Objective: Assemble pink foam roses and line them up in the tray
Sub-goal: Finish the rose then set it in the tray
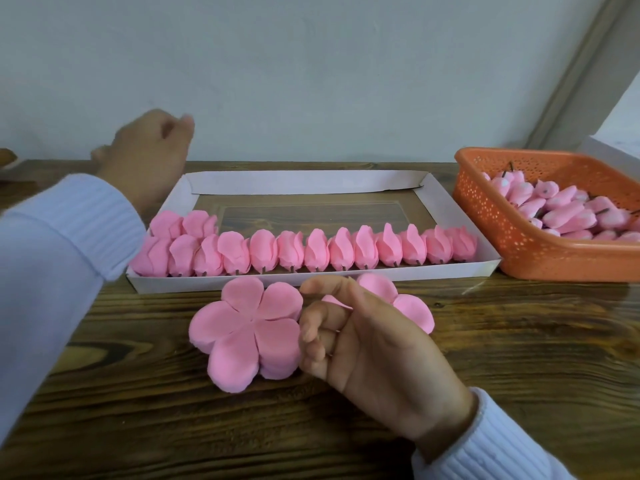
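Observation:
A white cardboard tray (481,265) holds a row of several pink foam roses (317,251) along its near wall, and two more roses (183,223) lie behind the row's left end. In front of the tray lies a stack of five-petal pink foam cutouts (247,329). A second petal stack (412,306) is partly hidden behind my right hand (377,348). That hand hovers between the two stacks, fingers loosely curled, with nothing in it. My left hand (149,157) is raised over the tray's far left corner, fingers loosely curled, and I see nothing in it.
An orange perforated basket (485,220) at the right holds several pink foam buds with dark stems (561,209). The wooden table (536,358) meets a pale wall behind the tray. A white box edge (620,140) shows at the far right.

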A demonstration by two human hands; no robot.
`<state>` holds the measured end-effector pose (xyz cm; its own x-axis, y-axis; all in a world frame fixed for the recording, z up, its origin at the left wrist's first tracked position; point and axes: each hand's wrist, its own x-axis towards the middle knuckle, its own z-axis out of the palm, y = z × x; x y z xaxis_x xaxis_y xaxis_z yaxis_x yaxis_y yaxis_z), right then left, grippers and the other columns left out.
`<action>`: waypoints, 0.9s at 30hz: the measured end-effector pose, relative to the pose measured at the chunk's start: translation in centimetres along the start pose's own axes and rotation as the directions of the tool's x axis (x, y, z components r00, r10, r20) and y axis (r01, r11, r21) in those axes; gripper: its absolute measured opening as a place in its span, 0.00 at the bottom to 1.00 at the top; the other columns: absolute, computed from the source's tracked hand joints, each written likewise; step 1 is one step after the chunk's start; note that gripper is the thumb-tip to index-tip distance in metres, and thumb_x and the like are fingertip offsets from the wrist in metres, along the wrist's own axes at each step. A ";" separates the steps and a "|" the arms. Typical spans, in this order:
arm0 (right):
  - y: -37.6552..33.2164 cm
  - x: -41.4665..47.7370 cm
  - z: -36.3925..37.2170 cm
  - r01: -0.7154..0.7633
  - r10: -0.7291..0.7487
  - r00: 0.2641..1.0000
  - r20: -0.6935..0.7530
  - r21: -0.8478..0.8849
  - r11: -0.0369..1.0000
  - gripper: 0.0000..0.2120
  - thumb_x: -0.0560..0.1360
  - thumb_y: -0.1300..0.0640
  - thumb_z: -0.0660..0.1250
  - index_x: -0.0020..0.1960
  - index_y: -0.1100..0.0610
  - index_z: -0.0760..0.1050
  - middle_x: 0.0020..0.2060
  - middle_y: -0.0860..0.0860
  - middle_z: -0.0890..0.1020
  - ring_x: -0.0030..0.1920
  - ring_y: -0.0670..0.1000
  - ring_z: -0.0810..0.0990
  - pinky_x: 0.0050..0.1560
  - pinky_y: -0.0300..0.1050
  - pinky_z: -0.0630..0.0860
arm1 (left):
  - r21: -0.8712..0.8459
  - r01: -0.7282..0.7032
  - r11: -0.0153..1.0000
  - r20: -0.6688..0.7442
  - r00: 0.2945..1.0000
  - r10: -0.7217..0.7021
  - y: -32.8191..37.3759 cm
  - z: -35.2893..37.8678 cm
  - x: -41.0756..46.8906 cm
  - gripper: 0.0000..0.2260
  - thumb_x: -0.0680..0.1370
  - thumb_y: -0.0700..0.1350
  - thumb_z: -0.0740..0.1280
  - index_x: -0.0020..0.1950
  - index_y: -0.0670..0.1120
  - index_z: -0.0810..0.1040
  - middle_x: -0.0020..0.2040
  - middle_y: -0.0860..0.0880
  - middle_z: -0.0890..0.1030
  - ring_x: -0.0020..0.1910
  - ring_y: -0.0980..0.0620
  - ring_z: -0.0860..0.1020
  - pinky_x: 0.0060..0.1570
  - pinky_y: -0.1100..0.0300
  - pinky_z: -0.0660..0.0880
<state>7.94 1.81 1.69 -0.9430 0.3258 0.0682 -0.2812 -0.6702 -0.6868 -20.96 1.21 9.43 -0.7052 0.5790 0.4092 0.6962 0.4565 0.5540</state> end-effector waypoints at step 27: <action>-17.2 -3.8 -3.6 -0.207 -0.726 0.549 -0.413 -0.909 0.361 0.05 0.75 0.57 0.66 0.41 0.51 0.78 0.36 0.49 0.84 0.35 0.47 0.81 0.36 0.42 0.75 | -0.255 -0.207 0.945 0.151 0.956 0.251 6.6 6.8 -19.6 0.03 0.74 0.40 0.68 0.45 0.48 0.78 0.43 0.53 0.77 0.41 0.52 0.75 0.45 0.52 0.75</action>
<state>17.01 14.52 10.60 -0.2399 0.9414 0.2372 0.2555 0.2969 -0.9201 -1.61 -2.60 0.14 -0.4797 0.7701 0.4205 0.7696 0.1390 0.6232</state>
